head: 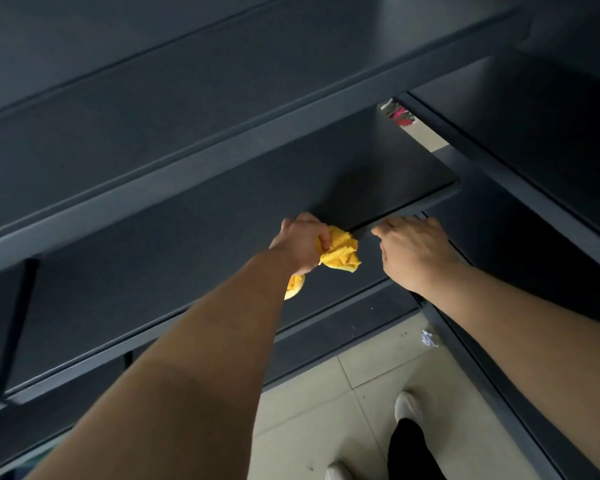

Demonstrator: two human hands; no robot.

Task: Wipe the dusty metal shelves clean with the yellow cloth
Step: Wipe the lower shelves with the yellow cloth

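Currently your left hand (300, 242) is clenched on the yellow cloth (340, 252), bunched into a wad that bulges out past your thumb; a second bit of it shows below your wrist. The wad sits against the front lip of the middle shelf (222, 216), close to that shelf's right front corner. Your right hand (413, 251) lies flat, fingers spread and holding nothing, on the same lip just beside the cloth; the two hands are near each other but not touching.

Edges: the shelf above (187, 157) overhangs the work area, leaving a shallow slot. To the left the middle shelf runs long and bare. To the right it ends at a rounded corner, with a second shelf unit (520, 202) meeting it at an angle. Below, a lower shelf (343, 320) edge juts toward you.

Hard to read: dust is not discernible on the dark metal. A small white scrap (429, 338) lies on the tiled floor (326, 393), unidentifiable. Your shoes (407, 407) are partly cut off.
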